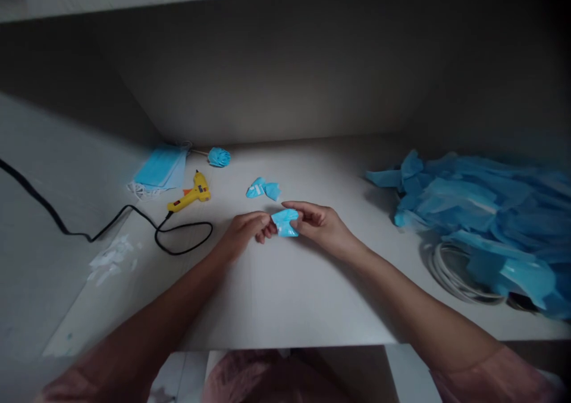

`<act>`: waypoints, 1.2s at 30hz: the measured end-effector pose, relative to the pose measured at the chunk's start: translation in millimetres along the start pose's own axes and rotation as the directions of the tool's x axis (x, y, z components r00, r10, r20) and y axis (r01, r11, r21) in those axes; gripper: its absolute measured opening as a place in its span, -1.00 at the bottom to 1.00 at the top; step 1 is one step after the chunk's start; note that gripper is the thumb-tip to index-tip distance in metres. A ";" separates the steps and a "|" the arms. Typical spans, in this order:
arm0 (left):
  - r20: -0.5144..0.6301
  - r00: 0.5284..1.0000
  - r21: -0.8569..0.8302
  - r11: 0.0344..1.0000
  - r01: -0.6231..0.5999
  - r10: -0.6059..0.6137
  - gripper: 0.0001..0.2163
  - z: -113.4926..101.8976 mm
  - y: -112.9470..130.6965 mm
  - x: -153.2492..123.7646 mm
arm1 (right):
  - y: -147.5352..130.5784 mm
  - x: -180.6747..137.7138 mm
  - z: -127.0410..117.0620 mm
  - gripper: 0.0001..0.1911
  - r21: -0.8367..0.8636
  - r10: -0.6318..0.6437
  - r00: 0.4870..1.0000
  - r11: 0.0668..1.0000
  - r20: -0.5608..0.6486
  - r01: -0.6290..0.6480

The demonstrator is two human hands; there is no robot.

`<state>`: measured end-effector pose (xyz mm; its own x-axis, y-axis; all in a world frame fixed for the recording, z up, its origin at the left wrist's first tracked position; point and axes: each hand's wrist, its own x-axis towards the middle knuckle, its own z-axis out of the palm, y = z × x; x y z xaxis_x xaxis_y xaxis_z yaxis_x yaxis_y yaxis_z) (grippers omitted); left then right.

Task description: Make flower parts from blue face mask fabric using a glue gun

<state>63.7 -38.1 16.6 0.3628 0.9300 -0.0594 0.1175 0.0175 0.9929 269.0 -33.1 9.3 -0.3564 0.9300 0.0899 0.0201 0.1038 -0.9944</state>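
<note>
A small piece of blue sheet material (284, 222), with glossy white patches on it, is held up between my two hands over the white shelf (289, 296). My left hand (250, 230) pinches its left edge, the other fingers curled below. On the opposite edge, my right hand (317, 223) grips it between thumb and fingers. Just beyond the hands lie two small blue folded pieces (263, 188), one with white marks. Farther back, a blue rosette-like flower (219, 157) on a thin stick rests on the surface.
At the left lie a yellow glue gun (191, 193) with a looping black cord (182, 229), a stack of blue face masks (160, 166) and white scraps (109, 258). To the right, a large heap of blue sheets (482, 207) sits by a coiled pale cable (459, 272). Walls enclose the shelf.
</note>
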 end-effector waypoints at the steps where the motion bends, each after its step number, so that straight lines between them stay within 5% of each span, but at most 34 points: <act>1: -0.017 1.000 0.034 0.999 0.006 -0.006 -0.74 0.7 0.8 -0.1 | -0.5 -0.3 0.4 -0.56 -0.007 0.001 1.000 1.000 -0.001 -0.001; 8: -0.115 0.993 0.168 0.984 0.058 -0.039 -0.82 2.6 3.2 -0.1 | -9.8 -1.2 -1.3 -0.60 0.004 0.031 0.999 0.999 0.007 -0.031; 17: -0.071 0.997 0.219 0.976 0.011 0.004 -0.80 8.4 -0.6 -2.1 | -3.7 -2.3 4.6 -0.52 -0.005 0.051 0.996 0.999 0.078 -0.051; 27: -0.153 0.987 0.190 0.982 -0.018 0.048 -0.80 4.6 1.2 -1.1 | -8.0 0.4 -8.7 -0.52 0.073 0.086 0.995 0.993 0.040 -0.089; 36: -0.051 0.999 0.062 0.998 0.016 -0.013 -0.75 3.3 5.9 -2.1 | -4.0 0.7 -2.3 -0.55 0.085 0.038 0.999 0.996 0.028 -0.040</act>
<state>66.6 -41.2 22.2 0.3140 0.9471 -0.0668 0.1807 0.0094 0.9835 270.8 -32.1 13.5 -0.3810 0.9232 0.0506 -0.0452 0.0361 -0.9983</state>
